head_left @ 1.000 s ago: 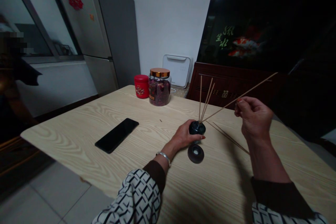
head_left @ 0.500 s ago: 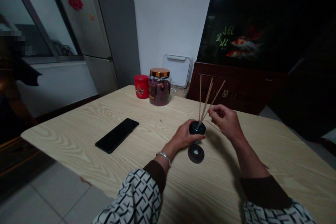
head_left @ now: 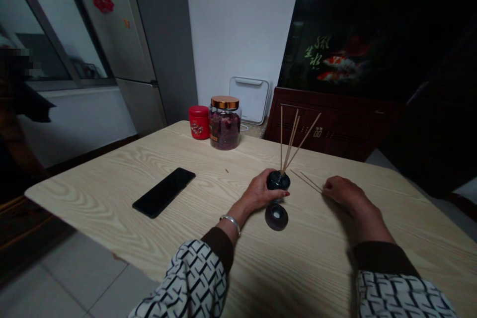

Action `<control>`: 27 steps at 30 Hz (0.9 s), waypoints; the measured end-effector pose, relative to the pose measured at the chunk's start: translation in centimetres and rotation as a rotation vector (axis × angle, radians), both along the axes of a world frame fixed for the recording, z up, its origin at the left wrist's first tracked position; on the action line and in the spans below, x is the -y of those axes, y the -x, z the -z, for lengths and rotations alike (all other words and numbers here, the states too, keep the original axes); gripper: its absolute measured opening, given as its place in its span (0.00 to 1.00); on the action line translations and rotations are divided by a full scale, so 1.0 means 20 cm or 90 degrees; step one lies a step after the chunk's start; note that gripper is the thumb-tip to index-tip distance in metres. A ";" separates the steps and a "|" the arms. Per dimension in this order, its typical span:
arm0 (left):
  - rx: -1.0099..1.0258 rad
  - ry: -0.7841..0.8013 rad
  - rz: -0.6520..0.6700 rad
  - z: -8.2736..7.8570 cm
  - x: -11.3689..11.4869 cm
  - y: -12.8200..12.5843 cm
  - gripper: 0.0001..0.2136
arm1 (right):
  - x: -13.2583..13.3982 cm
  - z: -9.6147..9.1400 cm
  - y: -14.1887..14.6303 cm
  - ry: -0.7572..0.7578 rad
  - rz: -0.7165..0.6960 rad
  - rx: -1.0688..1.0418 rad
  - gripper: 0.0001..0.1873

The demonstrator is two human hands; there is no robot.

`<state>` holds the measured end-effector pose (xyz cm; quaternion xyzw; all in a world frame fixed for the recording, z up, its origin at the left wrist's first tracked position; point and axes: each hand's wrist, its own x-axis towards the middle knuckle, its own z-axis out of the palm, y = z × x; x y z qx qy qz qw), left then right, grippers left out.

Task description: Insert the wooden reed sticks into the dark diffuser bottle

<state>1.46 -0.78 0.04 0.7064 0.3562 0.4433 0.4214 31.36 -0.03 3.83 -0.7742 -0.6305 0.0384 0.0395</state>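
Note:
My left hand [head_left: 259,191] is closed around the side of a small dark glass diffuser bottle [head_left: 276,182] standing on the table. Several thin reed sticks [head_left: 289,144] fan upward out of its neck. A round dark cap [head_left: 276,217] with a pale centre lies just in front of the bottle. Low over the table on the right, my right hand [head_left: 345,194] has its fingers pinched at the near ends of two loose reed sticks [head_left: 308,181]. Those sticks point left toward the bottle; part of them is hidden under the hand.
On the wooden table [head_left: 208,228] a black phone [head_left: 164,192] lies to the left. A red canister [head_left: 199,122] and a copper-lidded jar of dried flowers [head_left: 224,124] stand at the back. A tiny stick fragment [head_left: 227,171] lies mid-table. Part of a person [head_left: 22,119] shows far left.
My right hand has left the reeds in the bottle and moved right and down to the loose sticks on the table. My left hand stays on the bottle.

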 end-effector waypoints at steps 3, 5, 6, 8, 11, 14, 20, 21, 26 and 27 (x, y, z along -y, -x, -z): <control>-0.002 0.001 -0.003 0.00 0.00 0.00 0.31 | 0.00 0.02 0.02 0.048 0.018 0.007 0.08; -0.007 0.001 -0.006 0.00 0.00 0.00 0.31 | 0.01 0.01 0.03 0.054 0.013 0.006 0.08; -0.010 0.002 -0.007 0.00 0.00 0.00 0.32 | 0.01 0.01 0.04 0.060 0.013 0.007 0.09; -0.012 0.007 -0.007 0.00 0.00 0.00 0.33 | 0.01 0.00 0.05 0.070 0.020 0.012 0.09; -0.010 0.012 -0.009 0.00 -0.01 0.00 0.33 | 0.01 -0.03 0.04 0.036 0.018 -0.004 0.07; -0.011 0.008 -0.007 0.00 0.00 0.00 0.33 | 0.02 -0.10 0.02 -0.070 -0.028 -0.124 0.05; -0.001 0.009 -0.007 0.00 0.00 0.00 0.33 | 0.07 -0.33 0.14 -0.414 -0.042 -0.638 0.08; 0.001 0.009 -0.006 0.00 0.00 -0.01 0.33 | 0.09 -0.36 0.18 -0.461 -0.031 -0.722 0.10; -0.005 0.003 -0.006 0.00 -0.01 0.00 0.33 | 0.15 -0.48 0.39 -0.605 -0.091 -0.977 0.11; -0.007 -0.001 -0.008 0.00 0.00 0.00 0.33 | 0.16 -0.49 0.43 -0.617 -0.101 -0.993 0.10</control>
